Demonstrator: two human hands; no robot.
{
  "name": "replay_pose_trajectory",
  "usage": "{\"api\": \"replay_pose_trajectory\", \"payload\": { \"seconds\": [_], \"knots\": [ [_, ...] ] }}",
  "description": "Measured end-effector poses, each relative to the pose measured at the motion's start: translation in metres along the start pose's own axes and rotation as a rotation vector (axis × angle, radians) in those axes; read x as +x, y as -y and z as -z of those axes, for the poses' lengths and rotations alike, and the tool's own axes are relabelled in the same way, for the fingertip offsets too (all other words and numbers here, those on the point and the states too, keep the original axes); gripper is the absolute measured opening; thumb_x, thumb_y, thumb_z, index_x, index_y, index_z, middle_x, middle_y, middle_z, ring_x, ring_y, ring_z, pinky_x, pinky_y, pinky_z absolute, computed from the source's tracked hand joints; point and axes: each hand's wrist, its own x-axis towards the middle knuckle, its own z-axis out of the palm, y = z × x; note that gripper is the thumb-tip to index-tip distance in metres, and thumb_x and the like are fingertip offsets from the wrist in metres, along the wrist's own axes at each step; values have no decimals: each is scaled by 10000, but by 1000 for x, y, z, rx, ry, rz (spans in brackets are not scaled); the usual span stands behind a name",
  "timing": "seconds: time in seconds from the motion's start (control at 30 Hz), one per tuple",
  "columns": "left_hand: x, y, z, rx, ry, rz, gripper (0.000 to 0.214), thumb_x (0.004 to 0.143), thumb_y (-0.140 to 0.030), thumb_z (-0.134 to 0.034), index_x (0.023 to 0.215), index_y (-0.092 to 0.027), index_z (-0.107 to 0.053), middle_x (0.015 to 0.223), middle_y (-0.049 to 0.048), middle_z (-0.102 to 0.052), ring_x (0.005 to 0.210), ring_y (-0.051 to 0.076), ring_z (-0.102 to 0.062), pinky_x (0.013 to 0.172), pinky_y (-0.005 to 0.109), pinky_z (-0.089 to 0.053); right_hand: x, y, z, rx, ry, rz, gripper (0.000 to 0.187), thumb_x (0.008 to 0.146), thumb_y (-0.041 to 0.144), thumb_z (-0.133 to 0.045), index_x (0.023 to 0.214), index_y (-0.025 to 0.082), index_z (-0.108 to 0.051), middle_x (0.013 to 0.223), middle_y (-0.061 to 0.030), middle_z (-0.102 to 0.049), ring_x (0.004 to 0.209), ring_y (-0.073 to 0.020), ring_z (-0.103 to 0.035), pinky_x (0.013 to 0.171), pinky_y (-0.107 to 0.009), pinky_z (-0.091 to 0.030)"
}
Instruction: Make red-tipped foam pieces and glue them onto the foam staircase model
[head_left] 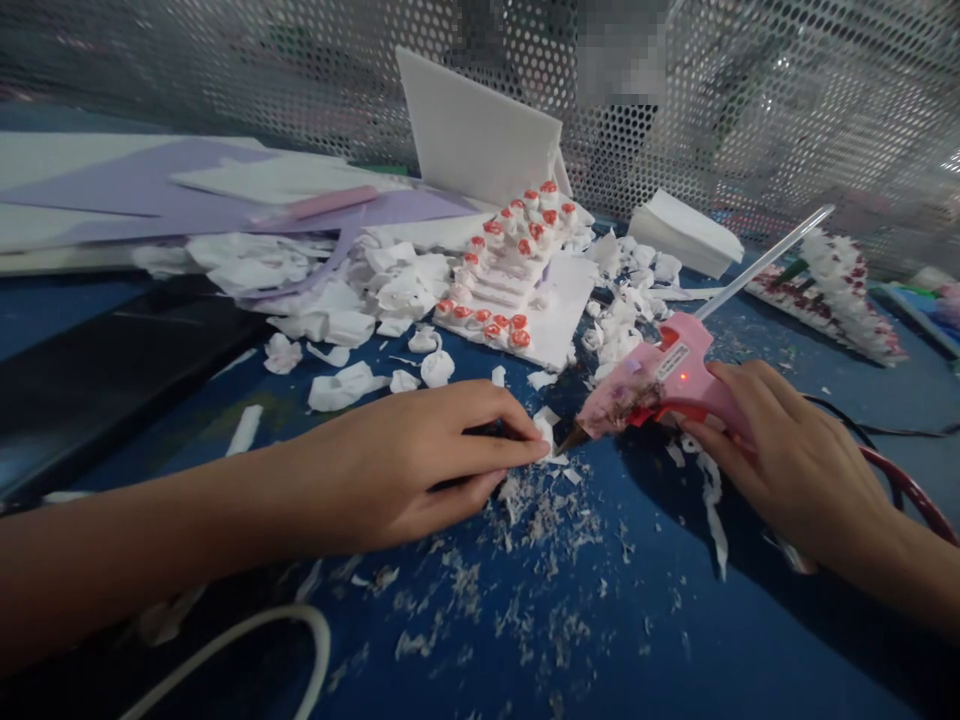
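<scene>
My right hand [795, 460] is wrapped round the handle of a pink hot glue gun [637, 385], with a clear glue stick [765, 262] poking out of its rear and a small light glowing on its side. The nozzle points left, close against a small white paper piece [545, 428]. My left hand [435, 460] pinches that piece between thumb and fingertips. Behind them stands a white board piece [551, 310] bearing rows of small white paper bits with red-orange swirled tops [520, 338]. Whether glue is coming out cannot be seen.
Crumpled white paper [405, 280] and scraps lie around the board piece. Purple and white sheets [150, 190] are stacked at back left, beside a dark flat panel [112, 370]. A perforated metal screen [300, 80] closes the back. A white cable [319, 640] loops at front left; cords trail right.
</scene>
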Motion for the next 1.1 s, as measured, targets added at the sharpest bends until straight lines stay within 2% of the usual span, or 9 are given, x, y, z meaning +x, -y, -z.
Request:
{"api": "replay_pose_trajectory", "payload": {
  "seconds": [0.27, 0.47, 0.6, 0.73, 0.83, 1.1],
  "knots": [
    [-2, 0, -1, 10, 4, -35, 333, 866, -149, -386, 1164, -190, -529, 1145, 100, -524, 970, 170, -543, 793, 242, -474, -2, -1, 1, -9, -11, 0, 436, 881, 512, -259, 1014, 167, -492, 903, -112, -552, 740, -235, -581, 499, -319, -441],
    [1, -7, -4, 7, -43, 27, 342, 873, -179, -365, 1171, -205, -530, 1152, 93, -515, 852, 149, -582, 750, 226, -475, -4, -7, 1, -37, -71, 29, 484, 861, 544, -314, 1041, 131, -492, 884, -83, -557, 716, -211, -587, 499, -292, -446],
    [2, -7, -2, 37, -2, -18, 347, 857, -173, -413, 1183, -186, -530, 1166, 108, -519, 923, 177, -573, 750, 243, -489, -5, -15, 1, -59, -86, 2, 532, 861, 556, -293, 1084, 112, -482, 917, -92, -558, 733, -213, -584, 550, -300, -455],
    [1, -5, -1, 55, -25, -14, 363, 853, -168, -430, 1208, -198, -501, 1152, 89, -565, 1001, 181, -554, 824, 264, -479, -7, -21, 1, -82, -90, 9, 511, 866, 530, -308, 1093, 103, -472, 908, -98, -552, 742, -215, -574, 540, -294, -442],
    [2, -2, -1, 69, -46, -41, 316, 883, -154, -398, 1171, -209, -514, 1118, 59, -604, 1032, 161, -540, 881, 268, -449, -7, -22, 2, -74, -97, 2, 495, 864, 534, -302, 1078, 121, -473, 906, -95, -552, 725, -212, -571, 519, -292, -431],
    [17, 4, 2, 114, -65, -98, 204, 899, -195, -405, 988, -197, -588, 958, 37, -661, 903, 143, -575, 814, 255, -429, -8, -25, 8, -63, -107, -48, 523, 852, 568, -288, 1076, 134, -475, 935, -91, -563, 771, -233, -573, 541, -307, -428]
  ]
}}
